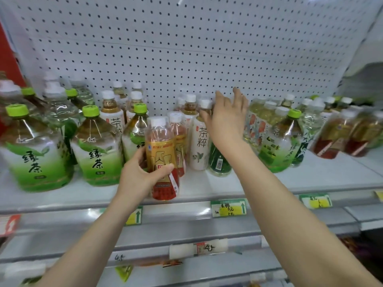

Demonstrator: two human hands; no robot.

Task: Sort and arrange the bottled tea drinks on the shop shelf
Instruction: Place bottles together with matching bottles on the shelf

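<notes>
Tea bottle [161, 146], orange-red label, white cap: left fingers [163, 169] grip it; right fingers [238, 96] spread.

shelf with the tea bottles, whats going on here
A person is sorting bottled tea on a shop shelf. The left hand grips a red-and-gold bottle at the front edge. The right hand is open and spread, and reaches toward the white bottle and its neighbours further back. Big green-tea bottles stand to the left.

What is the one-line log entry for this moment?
left hand: grips red-and-gold labelled clear plastic bottle | right hand: open, near white-labelled plastic tea bottle
</notes>
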